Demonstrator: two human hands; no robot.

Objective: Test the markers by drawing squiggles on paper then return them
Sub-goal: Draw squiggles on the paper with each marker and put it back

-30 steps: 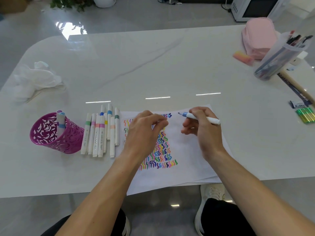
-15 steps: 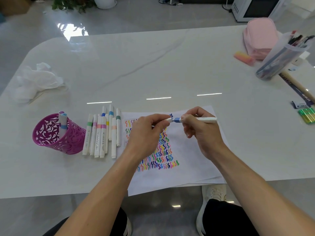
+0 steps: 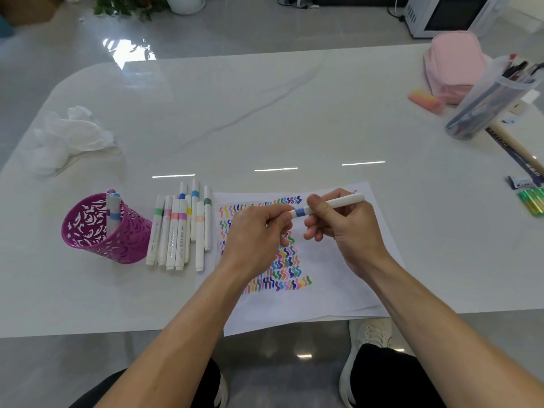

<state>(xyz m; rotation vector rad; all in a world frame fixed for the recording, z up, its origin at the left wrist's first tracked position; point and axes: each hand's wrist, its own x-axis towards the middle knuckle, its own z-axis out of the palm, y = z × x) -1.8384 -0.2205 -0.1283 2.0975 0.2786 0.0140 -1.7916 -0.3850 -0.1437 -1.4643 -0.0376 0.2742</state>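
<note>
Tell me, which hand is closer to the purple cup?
Left. The left hand pinches the blue marker above the paper, past the row of markers from the purple cup. The right hand holds it too, farther away.

Bright, even daylight; strip-light glare streaks the glossy table (image 3: 294, 119), and wide-angle distortion bends its edges.

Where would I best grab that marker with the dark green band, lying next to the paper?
Probably from above, pinching the green-banded marker across its barrel near the far end. It lies flat, and that end sticks out past the peach-banded marker lying close beside it, leaving finger room.
</note>
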